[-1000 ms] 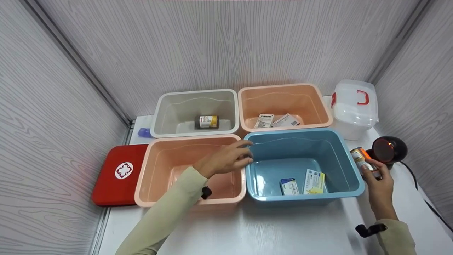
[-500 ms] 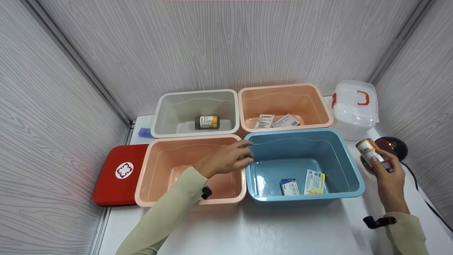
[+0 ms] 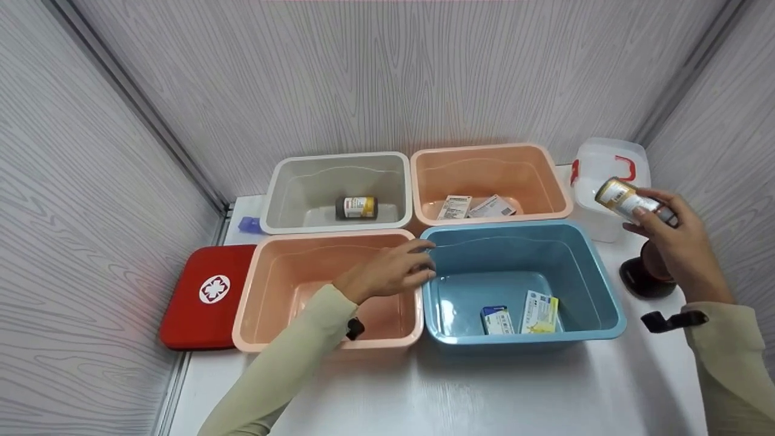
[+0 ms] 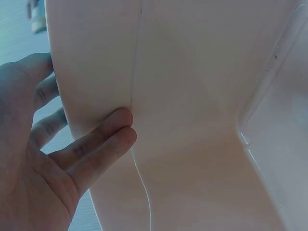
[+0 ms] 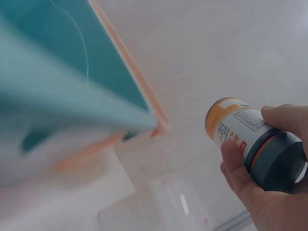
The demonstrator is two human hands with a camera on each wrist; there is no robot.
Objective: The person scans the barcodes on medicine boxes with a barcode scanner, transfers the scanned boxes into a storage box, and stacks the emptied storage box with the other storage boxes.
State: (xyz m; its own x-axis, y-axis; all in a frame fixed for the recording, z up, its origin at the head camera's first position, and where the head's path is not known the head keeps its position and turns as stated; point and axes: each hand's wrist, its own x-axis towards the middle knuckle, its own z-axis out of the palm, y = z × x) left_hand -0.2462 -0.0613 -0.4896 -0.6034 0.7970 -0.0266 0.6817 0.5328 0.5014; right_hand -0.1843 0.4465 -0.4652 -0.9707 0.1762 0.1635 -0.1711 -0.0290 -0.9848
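My right hand (image 3: 684, 236) grips a dark-capped pill bottle (image 3: 626, 200) with a white and yellow label, raised in front of the clear lidded box. In the right wrist view the thumb and fingers (image 5: 236, 166) hold the bottle (image 5: 250, 130) near its cap end, which points back toward the palm. My left hand (image 3: 387, 272) stays at the shared edge of the front peach bin (image 3: 327, 241) and the blue bin (image 3: 502, 229), fingers loosely bent and holding nothing. Seen from the left wrist, two fingertips (image 4: 122, 125) lie against the peach bin's inner wall; the rim hides other fingertips.
A grey bin (image 3: 339, 158) contains a similar bottle (image 3: 357, 208). The back peach bin (image 3: 484, 151) and the blue bin hold medicine boxes (image 3: 539, 312). A red first-aid case (image 3: 203, 303) sits left, a black round-headed scanner (image 3: 645, 278) and clear box (image 3: 611, 166) right.
My right hand has lifted the bottle from in front of the scanner, moving up, back and slightly right. The red glow on the bottle is gone. The left hand stays put.
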